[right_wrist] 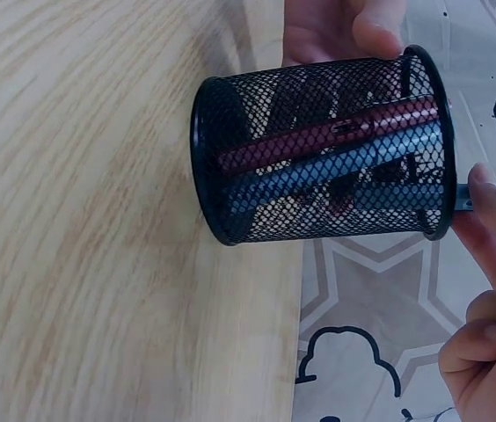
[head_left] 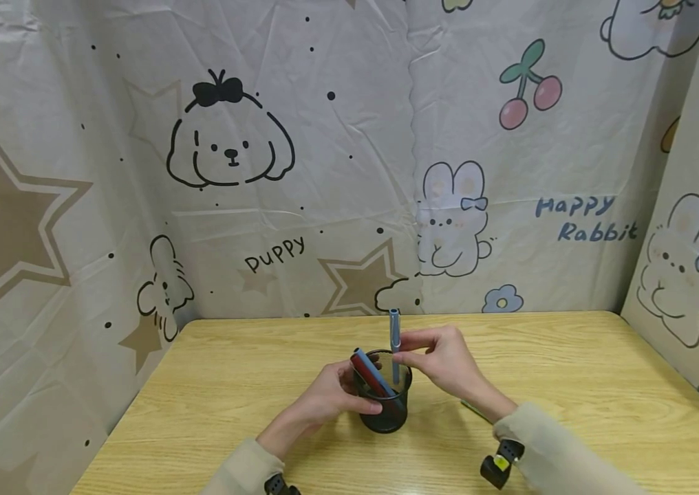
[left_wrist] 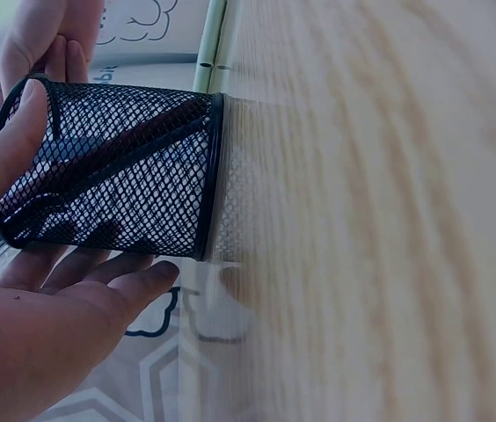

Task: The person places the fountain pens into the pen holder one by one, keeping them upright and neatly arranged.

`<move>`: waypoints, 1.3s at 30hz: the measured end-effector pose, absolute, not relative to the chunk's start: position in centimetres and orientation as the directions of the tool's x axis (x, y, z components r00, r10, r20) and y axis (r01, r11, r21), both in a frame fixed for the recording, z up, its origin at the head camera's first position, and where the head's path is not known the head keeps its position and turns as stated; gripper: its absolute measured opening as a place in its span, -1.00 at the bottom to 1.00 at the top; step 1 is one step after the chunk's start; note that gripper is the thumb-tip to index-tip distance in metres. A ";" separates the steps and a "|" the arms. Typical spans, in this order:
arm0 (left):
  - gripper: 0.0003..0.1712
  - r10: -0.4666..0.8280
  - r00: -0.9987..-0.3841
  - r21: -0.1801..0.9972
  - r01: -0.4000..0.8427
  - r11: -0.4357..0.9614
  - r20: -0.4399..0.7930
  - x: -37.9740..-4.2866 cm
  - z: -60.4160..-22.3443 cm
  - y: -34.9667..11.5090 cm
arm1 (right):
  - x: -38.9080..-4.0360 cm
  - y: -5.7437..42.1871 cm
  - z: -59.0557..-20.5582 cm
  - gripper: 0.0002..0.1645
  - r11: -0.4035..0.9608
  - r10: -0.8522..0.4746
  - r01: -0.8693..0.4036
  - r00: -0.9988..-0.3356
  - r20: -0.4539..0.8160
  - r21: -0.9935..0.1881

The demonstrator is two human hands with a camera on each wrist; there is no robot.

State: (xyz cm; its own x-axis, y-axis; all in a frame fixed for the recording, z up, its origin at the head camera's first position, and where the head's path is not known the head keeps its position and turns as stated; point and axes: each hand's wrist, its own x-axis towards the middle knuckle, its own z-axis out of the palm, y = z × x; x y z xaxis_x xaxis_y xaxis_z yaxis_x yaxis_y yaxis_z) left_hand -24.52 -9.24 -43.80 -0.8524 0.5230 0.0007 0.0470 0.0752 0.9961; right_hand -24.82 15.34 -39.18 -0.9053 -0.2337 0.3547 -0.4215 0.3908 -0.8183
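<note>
A black mesh pen holder (head_left: 384,419) stands upright on the table, gripped near its rim by my left hand (head_left: 327,397), with the thumb on the near side and fingers round the far side. My right hand (head_left: 448,361) pinches a blue pen (head_left: 395,324) between thumb and fingertips. That pen is nearly vertical, its lower end inside the holder and its clip above the rim. Leaning left within the holder are a dark red pen (right_wrist: 336,132) and a second blue pen (right_wrist: 345,163), seen through the mesh in the right wrist view.
A thin green stick-like thing (head_left: 475,410) lies on the wooden table (head_left: 250,357), partly hidden by my right forearm. Behind the table hangs a pale printed cloth (head_left: 349,172), which also runs along both sides.
</note>
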 end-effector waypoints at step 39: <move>-0.47 0.519 -0.855 0.998 0.030 0.049 0.000 -24.5 -43.9 -9.3 | -24.3 20.7 -38.3 -0.73 0.518 -0.162 -0.348 -0.937 0.310 -0.782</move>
